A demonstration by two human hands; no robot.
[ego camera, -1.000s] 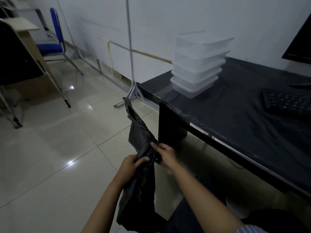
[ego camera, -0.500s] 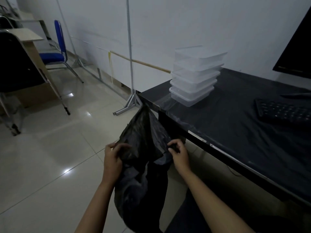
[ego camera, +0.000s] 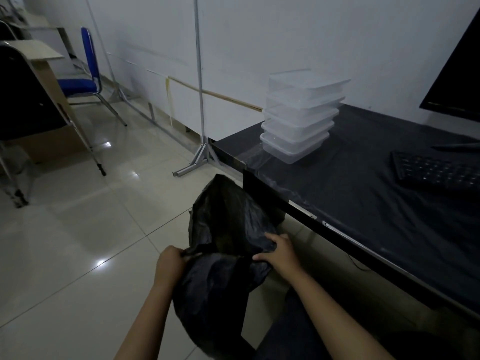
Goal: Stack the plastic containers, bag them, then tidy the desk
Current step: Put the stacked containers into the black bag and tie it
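A stack of several clear plastic containers (ego camera: 298, 118) with lids stands on the black desk (ego camera: 363, 203), near its left corner by the wall. In front of the desk, below its edge, I hold a black plastic bag (ego camera: 223, 229) over the floor. My left hand (ego camera: 168, 263) grips the bag's rim on the left. My right hand (ego camera: 280, 252) pinches the rim on the right. The bag's mouth gapes open between them, its far side puffed upward. The rest of the bag hangs down between my forearms.
A black keyboard (ego camera: 436, 170) lies on the desk at right, below a dark monitor (ego camera: 457, 81). A metal stand (ego camera: 200, 141) rises by the desk's corner. A blue chair (ego camera: 83, 81) and a dark folding chair (ego camera: 31, 100) stand on the tiled floor at left.
My hands have moved apart, pulling the bag from a twisted strip into an open mouth. The bag's far side has billowed up. The view shifted slightly toward the desk.
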